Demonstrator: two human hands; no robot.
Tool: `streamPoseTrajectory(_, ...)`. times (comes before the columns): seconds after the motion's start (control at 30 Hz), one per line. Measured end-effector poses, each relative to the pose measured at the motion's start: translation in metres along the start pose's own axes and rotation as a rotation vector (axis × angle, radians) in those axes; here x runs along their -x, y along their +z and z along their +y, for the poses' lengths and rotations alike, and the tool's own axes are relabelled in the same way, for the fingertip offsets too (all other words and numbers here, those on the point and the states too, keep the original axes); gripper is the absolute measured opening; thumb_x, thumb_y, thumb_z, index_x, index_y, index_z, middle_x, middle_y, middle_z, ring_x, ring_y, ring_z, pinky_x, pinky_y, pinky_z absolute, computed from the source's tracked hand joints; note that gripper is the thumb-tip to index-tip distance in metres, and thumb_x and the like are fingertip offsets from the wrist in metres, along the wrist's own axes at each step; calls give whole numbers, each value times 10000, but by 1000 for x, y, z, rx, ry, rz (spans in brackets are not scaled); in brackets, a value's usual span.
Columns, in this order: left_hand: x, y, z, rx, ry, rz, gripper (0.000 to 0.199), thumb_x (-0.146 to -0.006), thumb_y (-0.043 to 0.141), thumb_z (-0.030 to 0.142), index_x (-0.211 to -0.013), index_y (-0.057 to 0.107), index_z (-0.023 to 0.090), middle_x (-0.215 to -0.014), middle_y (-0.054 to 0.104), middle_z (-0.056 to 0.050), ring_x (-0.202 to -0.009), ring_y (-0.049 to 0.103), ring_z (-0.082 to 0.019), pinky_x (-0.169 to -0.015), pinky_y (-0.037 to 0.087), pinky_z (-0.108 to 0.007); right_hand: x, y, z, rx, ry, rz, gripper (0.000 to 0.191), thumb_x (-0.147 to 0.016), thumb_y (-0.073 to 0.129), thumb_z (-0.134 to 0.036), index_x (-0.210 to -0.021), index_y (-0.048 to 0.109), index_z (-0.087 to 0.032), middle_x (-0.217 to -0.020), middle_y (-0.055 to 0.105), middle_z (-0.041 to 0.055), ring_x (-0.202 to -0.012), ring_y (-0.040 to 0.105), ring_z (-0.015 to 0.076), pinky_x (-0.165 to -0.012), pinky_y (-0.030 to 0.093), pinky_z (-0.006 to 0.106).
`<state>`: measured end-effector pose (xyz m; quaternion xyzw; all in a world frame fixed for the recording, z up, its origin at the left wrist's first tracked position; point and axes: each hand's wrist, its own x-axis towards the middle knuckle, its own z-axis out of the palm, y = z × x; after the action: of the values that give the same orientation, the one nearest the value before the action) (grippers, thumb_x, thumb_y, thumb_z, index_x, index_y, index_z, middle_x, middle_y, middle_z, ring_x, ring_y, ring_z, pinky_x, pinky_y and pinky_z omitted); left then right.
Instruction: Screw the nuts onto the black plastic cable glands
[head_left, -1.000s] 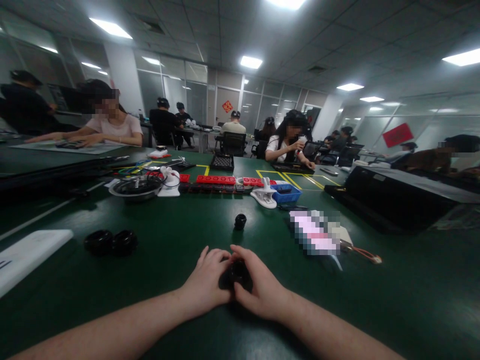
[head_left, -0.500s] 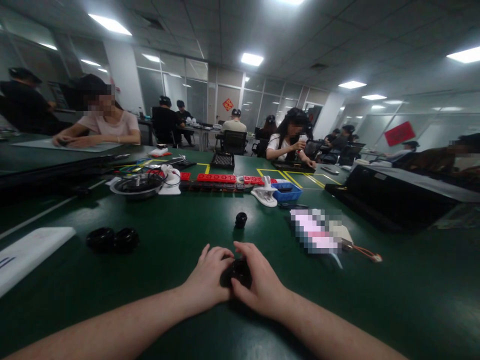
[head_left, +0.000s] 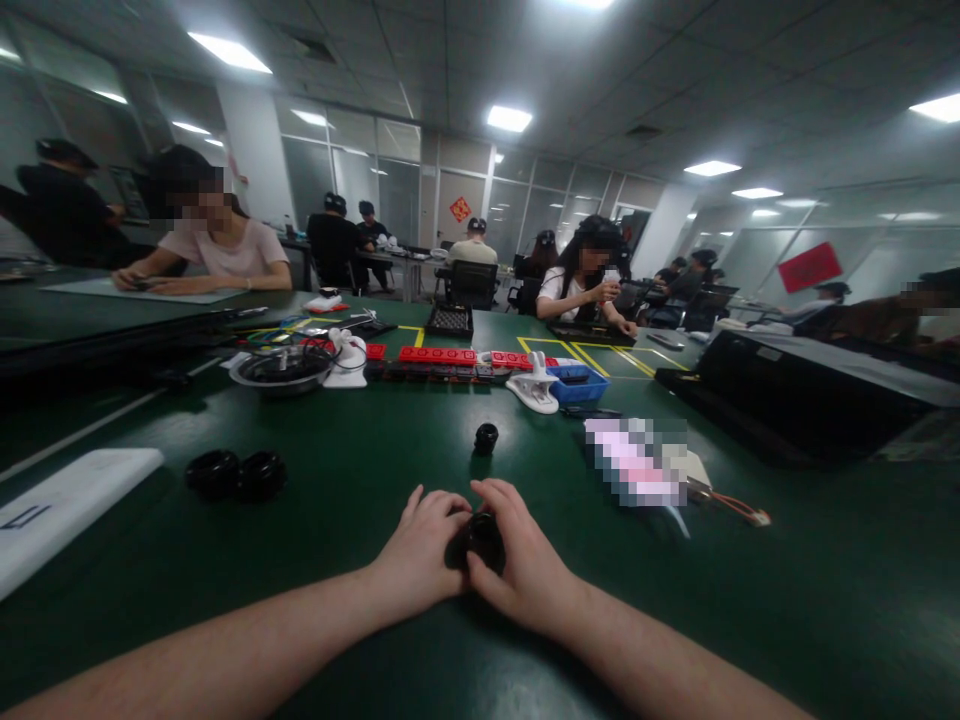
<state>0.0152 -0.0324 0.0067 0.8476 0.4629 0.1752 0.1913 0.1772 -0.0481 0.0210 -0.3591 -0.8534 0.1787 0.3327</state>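
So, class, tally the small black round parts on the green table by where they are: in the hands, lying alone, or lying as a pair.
In the hands: 1, the black part between left hand and right hand
Lying alone: 1, single part
Lying as a pair: 2, ring pair
Total: 4

**No legible writing anywhere on the bench**

Nothing here reads clearly. A red diamond sign [head_left: 459,209] hangs on the far glass door, its mark too small to make out. A red banner [head_left: 808,267] on the right wall shows no letters that can be read. The white board [head_left: 67,500] at the left edge carries a dark printed mark, cut off and unreadable. The pink packet [head_left: 637,462] is blurred out.
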Motion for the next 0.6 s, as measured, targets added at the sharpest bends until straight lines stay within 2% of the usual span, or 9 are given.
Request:
streamPoseTrajectory(0.1, -1, 1, -2, -2, 1, -5, 398, -629, 587, 305, -1021, 571, 240, -1093, 511, -47, -1100, 412, -260, -1027, 95, -543, 1, -3, -1, 5, -69, -6, 659, -617, 483, -106, -1243, 279, -140, -1257, 341, 136, -1177, 336, 249, -986, 306, 420)
streamPoseTrajectory(0.27, 0, 0, -2, 44, -17, 30, 437, -592, 638, 383, -982, 530, 221, -1065, 520, -48, -1069, 439, -257, -1016, 91, -564, -1, 2, 1, 108, 124, 47, 652, -665, 612, -280, -1238, 322, -164, -1181, 421, 131, -1105, 393, 280, -933, 330, 466)
streamPoseTrajectory(0.33, 0, -1, -2, 68, -31, 56, 404, -591, 640, 361, -946, 515, 213, -1045, 525, -46, -1051, 454, -246, -1019, 115, -548, -2, 4, 3, 104, 148, 36, 675, -659, 648, -311, -1238, 328, -176, -1125, 459, 117, -1057, 429, 271, -913, 350, 457)
streamPoseTrajectory(0.47, 0, 0, -2, 77, -42, 54, 356, -577, 629, 278, -908, 517, 211, -1033, 525, -42, -1052, 453, -250, -1026, 99, -541, -2, 4, 4, 30, 124, 8, 626, -681, 614, -227, -1233, 322, -187, -1087, 483, 93, -1024, 462, 240, -906, 372, 424)
streamPoseTrajectory(0.6, -2, 1, -3, 63, -55, 65, 333, -580, 613, 272, -895, 522, 213, -1017, 533, -34, -1038, 458, -254, -1024, 105, -540, 2, -5, 3, -71, -28, -18, 620, -656, 491, -108, -1239, 285, -164, -1181, 438, 112, -1081, 438, 225, -931, 362, 403)
